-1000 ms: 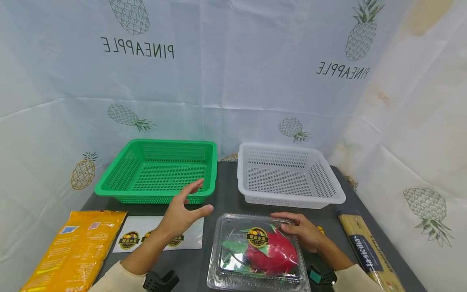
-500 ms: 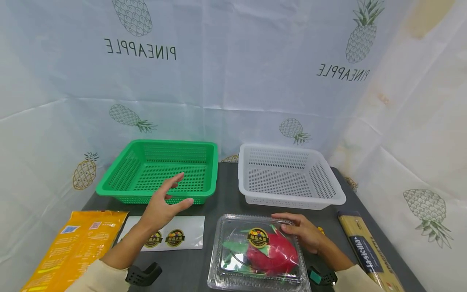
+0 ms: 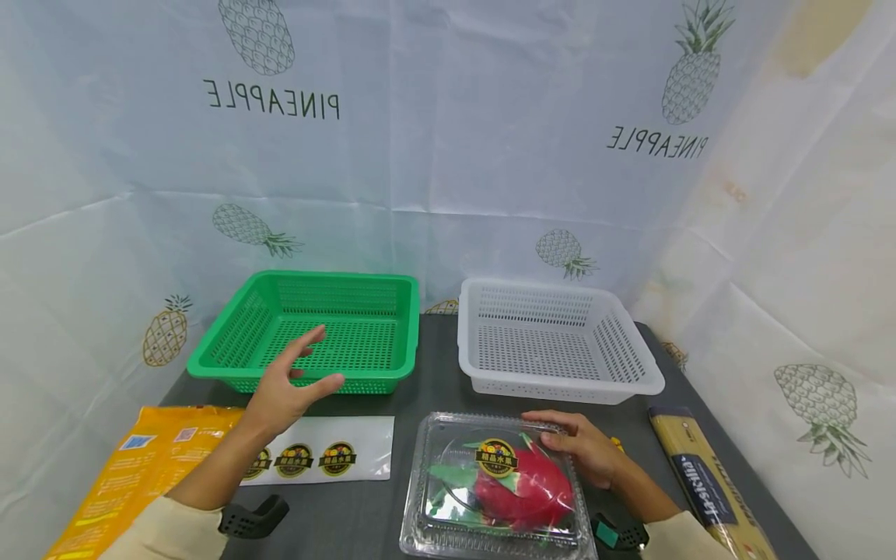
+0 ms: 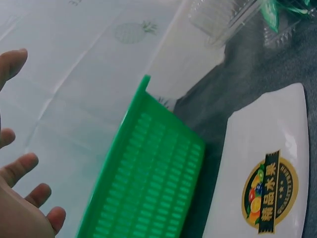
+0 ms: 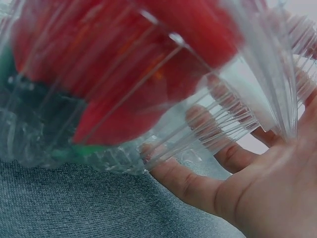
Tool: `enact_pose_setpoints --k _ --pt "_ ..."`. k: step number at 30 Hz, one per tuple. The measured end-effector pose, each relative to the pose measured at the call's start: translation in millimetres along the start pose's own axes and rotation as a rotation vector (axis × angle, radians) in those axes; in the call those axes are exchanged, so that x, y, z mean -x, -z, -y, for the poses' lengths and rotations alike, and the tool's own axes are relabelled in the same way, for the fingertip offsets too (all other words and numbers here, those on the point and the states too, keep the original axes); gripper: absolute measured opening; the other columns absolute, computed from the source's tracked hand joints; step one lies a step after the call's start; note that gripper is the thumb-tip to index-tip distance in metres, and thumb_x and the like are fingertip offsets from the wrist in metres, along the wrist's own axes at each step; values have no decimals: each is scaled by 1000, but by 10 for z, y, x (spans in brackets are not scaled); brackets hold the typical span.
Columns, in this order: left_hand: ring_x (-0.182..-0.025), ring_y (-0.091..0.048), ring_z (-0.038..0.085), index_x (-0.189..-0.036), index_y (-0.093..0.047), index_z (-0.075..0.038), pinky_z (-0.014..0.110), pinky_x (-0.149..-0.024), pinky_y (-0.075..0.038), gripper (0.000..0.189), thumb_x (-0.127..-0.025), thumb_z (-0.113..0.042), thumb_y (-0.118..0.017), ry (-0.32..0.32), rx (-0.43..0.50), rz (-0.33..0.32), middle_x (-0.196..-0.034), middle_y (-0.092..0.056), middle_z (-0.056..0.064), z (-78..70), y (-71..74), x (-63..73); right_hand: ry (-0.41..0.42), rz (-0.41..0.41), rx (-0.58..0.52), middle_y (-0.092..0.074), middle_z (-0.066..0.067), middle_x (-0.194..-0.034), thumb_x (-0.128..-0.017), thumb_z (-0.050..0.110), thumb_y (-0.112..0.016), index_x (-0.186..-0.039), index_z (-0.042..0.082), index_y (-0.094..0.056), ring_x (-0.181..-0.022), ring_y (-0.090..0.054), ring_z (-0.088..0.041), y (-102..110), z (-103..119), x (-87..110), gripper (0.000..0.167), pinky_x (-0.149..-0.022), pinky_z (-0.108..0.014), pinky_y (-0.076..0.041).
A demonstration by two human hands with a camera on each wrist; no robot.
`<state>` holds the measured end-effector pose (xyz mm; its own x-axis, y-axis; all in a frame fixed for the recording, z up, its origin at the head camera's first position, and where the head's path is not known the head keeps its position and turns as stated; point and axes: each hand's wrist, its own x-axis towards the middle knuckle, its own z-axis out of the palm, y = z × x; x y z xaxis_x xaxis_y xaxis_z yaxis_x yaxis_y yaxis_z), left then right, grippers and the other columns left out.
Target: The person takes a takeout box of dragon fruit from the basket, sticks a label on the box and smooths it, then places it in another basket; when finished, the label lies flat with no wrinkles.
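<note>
My right hand (image 3: 591, 455) grips the far right corner of a clear plastic clamshell box (image 3: 448, 435), thumb over the lid edge. In the right wrist view its fingers (image 5: 183, 181) lie along the ribbed side wall. Inside the box shows a red dragon fruit (image 3: 535, 490) with green scales. A round black-and-gold sticker (image 3: 497, 457) is on the lid. My left hand (image 3: 283, 397) hovers with spread fingers and nothing in them, overlapping the green basket's front. Below it lies a white sticker sheet (image 3: 374, 447) with black-and-gold labels, partly hidden by the forearm.
The green basket (image 3: 411, 350) stands at the back left and a white basket (image 3: 560, 386) at the back right. An orange packet (image 3: 133, 482) lies at the left. A long pasta pack (image 3: 707, 482) lies along the right edge. Printed cloth walls enclose the table.
My left hand has moved left, away from the clamshell box, uncovering stickers at the right part of the sheet. My right hand and the box have stayed in place.
</note>
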<state>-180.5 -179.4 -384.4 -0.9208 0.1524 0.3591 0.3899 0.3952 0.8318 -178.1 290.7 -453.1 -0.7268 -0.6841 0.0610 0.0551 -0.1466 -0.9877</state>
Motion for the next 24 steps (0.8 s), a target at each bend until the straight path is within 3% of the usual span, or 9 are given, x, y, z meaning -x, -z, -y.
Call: enact_pose_setpoints --k 11,24 --pt "-129 -29 40 -154 -25 -14 54 -89 -29 78 -90 -18 -69 5 -58 -29 -151 -31 17 154 221 -26 15 3 0 -59 -15 -124 -102 2 -39 -141 0 -46 -108 -61 -33 10 -14 11 40 -82 -51 -50" --pt "-133 -18 50 -157 -14 -16 70 -91 -19 84 -91 -17 -68 15 -70 -69 -153 -22 22 307 505 -57 31 14 -14 -59 -14 -125 -102 1 -37 -143 2 -46 -108 -61 -33 27 -36 10 41 -82 -51 -50"
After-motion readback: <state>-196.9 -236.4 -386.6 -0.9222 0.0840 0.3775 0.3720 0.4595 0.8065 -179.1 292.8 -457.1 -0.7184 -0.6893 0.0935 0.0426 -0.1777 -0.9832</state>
